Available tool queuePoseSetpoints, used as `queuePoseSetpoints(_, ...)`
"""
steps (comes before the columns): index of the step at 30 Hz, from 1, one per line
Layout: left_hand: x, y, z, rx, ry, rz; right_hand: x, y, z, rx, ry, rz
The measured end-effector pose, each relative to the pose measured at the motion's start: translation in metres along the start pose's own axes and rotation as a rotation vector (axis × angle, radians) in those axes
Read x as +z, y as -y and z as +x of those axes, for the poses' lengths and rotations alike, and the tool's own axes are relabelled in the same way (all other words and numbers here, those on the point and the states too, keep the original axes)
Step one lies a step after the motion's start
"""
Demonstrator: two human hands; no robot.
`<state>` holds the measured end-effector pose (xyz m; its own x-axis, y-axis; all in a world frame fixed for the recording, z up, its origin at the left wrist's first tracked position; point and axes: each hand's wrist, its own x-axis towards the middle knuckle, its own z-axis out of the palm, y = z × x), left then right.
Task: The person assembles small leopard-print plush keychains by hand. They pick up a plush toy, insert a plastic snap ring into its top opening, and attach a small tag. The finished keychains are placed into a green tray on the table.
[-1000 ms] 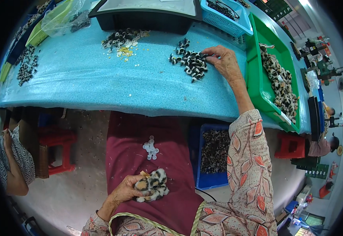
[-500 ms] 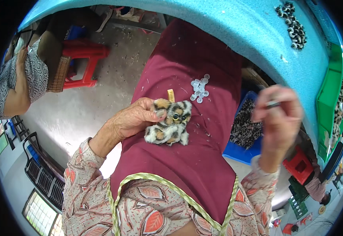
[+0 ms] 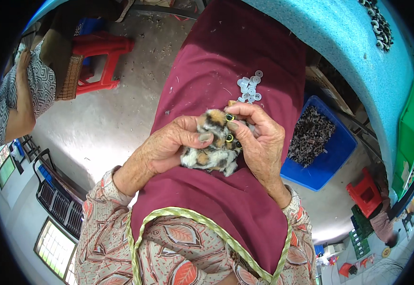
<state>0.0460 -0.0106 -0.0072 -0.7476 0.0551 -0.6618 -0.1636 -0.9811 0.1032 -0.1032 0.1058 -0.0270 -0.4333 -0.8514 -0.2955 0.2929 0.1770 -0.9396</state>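
My left hand (image 3: pixel 166 145) grips a small plush toy (image 3: pixel 209 158) with patchy white, black and tan fur, its thumb pressed on the fur. Two yellow-rimmed black eyes (image 3: pixel 229 137) sit on the plush. Against its upper right side, my right hand (image 3: pixel 261 140) pinches another yellow-rimmed toy eye (image 3: pixel 229 117) between thumb and forefinger. Whether that eye has entered the fabric is hidden. A tan tag sticks up behind the right fingers. Just beyond the toy, several translucent plastic washers (image 3: pixel 250 88) lie on the maroon apron (image 3: pixel 207 61) over my lap.
To the right, a blue bin (image 3: pixel 306 173) holds many small black-and-white pieces. A speckled blue table (image 3: pixel 306 28) curves across the top right, bearing more dark pieces and a green tray (image 3: pixel 410 137). A red stool (image 3: pixel 104 47) and a seated person (image 3: pixel 24 95) are at the left.
My right hand has come in from the right to the plush, bringing a toy eye to its side. The left hand still grips the plush, which has turned and shifted slightly right.
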Motion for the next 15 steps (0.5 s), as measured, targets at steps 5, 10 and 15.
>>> queuePoseSetpoints(5, 0.004, 0.016, -0.006, 0.067, -0.137, -0.128, 0.004, -0.002, -0.002, 0.071, -0.061, 0.09)
queuePoseSetpoints(10, 0.006, 0.019, -0.005, 0.107, -0.217, -0.126, -0.002, -0.013, 0.002, 0.13, -0.06, 0.286)
queuePoseSetpoints(15, 0.009, 0.017, -0.001, 0.143, -0.259, -0.083, -0.024, -0.001, 0.004, 0.076, -0.105, 0.302)
